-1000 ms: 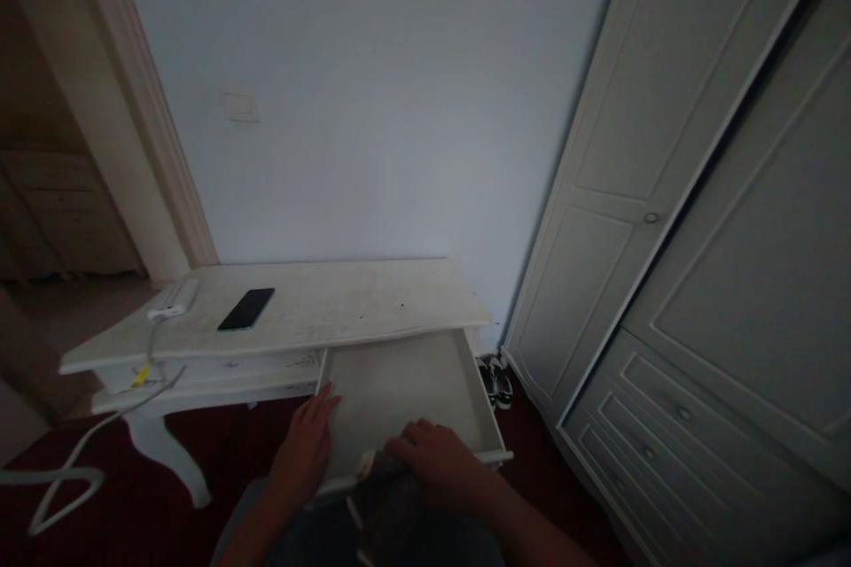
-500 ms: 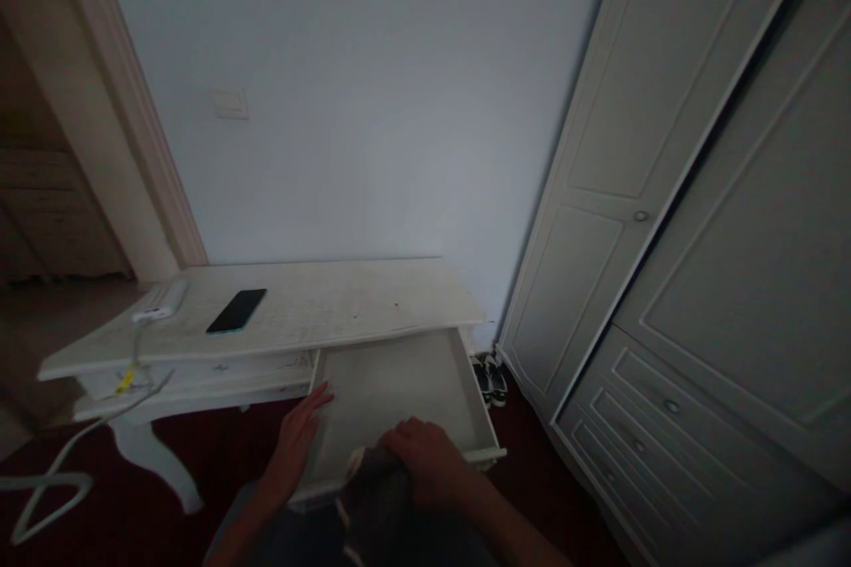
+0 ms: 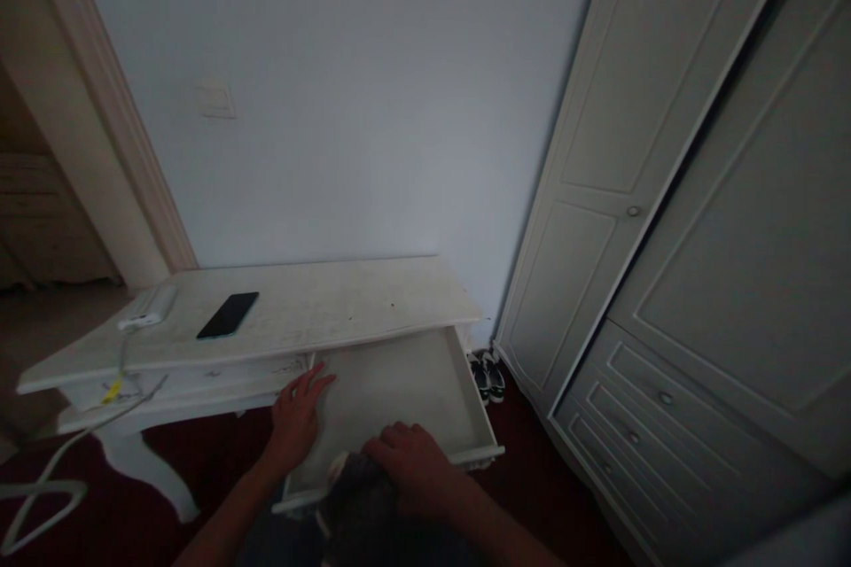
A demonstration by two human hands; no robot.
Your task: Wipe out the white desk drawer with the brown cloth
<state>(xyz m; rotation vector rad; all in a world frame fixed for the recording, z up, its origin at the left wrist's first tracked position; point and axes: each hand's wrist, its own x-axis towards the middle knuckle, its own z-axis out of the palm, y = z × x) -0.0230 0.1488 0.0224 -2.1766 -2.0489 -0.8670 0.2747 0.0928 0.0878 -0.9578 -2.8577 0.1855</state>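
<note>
A white drawer (image 3: 405, 385) is pulled out of the low white table (image 3: 332, 283); its inside looks bare. My left hand (image 3: 297, 415) rests at the drawer's left wall, its fingers stretched out and apart over the edge. Near the front of the drawer, my right hand (image 3: 416, 465) is closed on a dark grey cloth (image 3: 359, 496) with a pale patch at its edge. The cloth hangs over the drawer's front, and its lower part fades into shadow by my legs.
On the tabletop lie a dark phone (image 3: 228, 315) and a white power strip (image 3: 147, 307), whose cable (image 3: 63, 443) loops down at left. Shoes (image 3: 487, 375) stand on the red floor beside the table. A white wardrobe (image 3: 585, 283) rises at right.
My right hand and the cloth have shifted slightly left along the drawer's front. My left hand has slid a little farther back along the drawer's left wall. The view has turned slightly.
</note>
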